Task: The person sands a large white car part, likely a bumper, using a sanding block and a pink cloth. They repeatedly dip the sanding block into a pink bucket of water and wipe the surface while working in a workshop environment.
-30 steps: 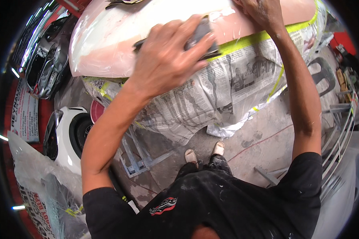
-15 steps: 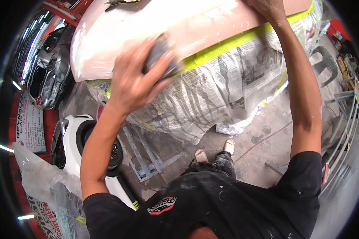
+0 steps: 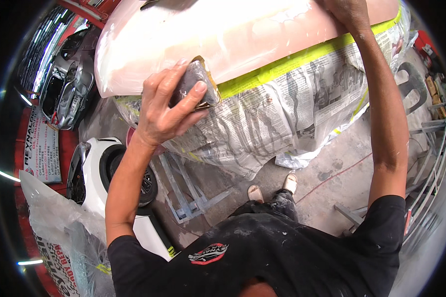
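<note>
My left hand is closed round a grey sanding block with brown-edged sandpaper wrapped on it. The block rests against the lower edge of a pale pink, wet-looking car panel. Along that edge runs yellow-green masking tape, and below it hangs newspaper masking with dark wet streaks under clear film. Farther right, my right hand lies on the panel near its far right part; its fingers are mostly hidden at the top of the picture.
A white car stands at the left, and a damaged grey car behind it. A metal frame stand sits on the floor under the panel. Metal racks line the right side. A dark item lies on the panel's top.
My left hand has drawn the sanding block a little left and nearer along the panel, to its lower edge. My right hand has stayed on the panel. The whole view has shifted slightly.
</note>
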### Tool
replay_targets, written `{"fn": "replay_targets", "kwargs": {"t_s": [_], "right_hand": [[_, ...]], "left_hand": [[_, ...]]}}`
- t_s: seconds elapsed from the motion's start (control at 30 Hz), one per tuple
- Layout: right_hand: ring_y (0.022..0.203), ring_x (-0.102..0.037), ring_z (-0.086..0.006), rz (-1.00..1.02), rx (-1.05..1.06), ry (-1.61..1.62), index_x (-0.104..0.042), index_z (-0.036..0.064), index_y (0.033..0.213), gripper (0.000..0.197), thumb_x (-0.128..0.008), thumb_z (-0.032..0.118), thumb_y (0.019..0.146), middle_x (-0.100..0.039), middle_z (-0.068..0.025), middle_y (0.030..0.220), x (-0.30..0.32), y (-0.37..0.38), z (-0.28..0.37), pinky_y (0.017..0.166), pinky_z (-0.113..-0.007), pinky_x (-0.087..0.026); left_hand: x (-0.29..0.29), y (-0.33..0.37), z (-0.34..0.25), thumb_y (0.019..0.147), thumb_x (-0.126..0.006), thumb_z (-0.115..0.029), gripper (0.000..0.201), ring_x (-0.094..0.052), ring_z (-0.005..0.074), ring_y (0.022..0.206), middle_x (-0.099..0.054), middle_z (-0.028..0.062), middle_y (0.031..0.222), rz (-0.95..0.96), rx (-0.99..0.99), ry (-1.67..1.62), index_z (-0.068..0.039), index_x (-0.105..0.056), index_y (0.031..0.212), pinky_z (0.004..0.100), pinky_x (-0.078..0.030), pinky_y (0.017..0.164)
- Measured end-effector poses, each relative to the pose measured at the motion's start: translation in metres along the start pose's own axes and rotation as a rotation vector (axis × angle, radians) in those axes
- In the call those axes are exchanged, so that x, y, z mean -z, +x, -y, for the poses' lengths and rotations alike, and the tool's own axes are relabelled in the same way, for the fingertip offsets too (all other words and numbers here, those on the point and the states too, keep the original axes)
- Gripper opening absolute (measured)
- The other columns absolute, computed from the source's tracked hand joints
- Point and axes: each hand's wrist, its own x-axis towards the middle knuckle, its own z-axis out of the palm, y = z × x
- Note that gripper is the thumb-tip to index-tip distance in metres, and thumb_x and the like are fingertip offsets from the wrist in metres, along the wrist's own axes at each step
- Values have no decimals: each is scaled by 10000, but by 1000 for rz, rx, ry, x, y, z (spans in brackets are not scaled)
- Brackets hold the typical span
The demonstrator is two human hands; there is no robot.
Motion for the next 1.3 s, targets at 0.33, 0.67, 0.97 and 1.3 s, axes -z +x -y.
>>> {"fn": "replay_targets", "kwargs": {"t_s": [0.33, 0.67, 0.97, 1.3], "right_hand": [[912, -722, -338, 21, -117, 174, -699, 35, 841, 304, -710, 320, 947, -759, -171, 982, -2, -6, -3, 892, -473, -582], [984, -678, -362, 54, -101, 197, -699, 73, 896, 286, -693, 353, 954, -770, -121, 1013, 3, 0, 1, 918, -475, -554], [909, -730, -303, 71, -84, 91, -591, 55, 731, 339, -724, 284, 943, -770, -147, 969, 1, 5, 1, 993, -482, -555], [775, -733, -268, 70, -775, 820, -687, -81, 972, 233, -631, 143, 939, -764, -173, 917, 29, 21, 37, 826, -383, -597]], "left_hand": [[-17, 69, -24, 712, -905, -254, 674, -589, 340, 1229, -561, 206, 1484, 137, -17, 134, -172, -697, 1347, 450, -481, 1008], [-71, 132, -40, 809, -818, -309, 493, -599, 286, 1138, -608, 180, 1402, 40, -69, 237, -175, -711, 1272, 413, -473, 877], [-30, 89, -10, 794, -856, -351, 571, -605, 351, 1140, -583, 226, 1434, 91, 7, -27, -175, -726, 1321, 463, -487, 972], [-26, 41, -27, 858, -815, -379, 504, -652, 333, 1118, -664, 215, 1318, -138, 270, 112, -122, -734, 1282, 438, -508, 943]]}}
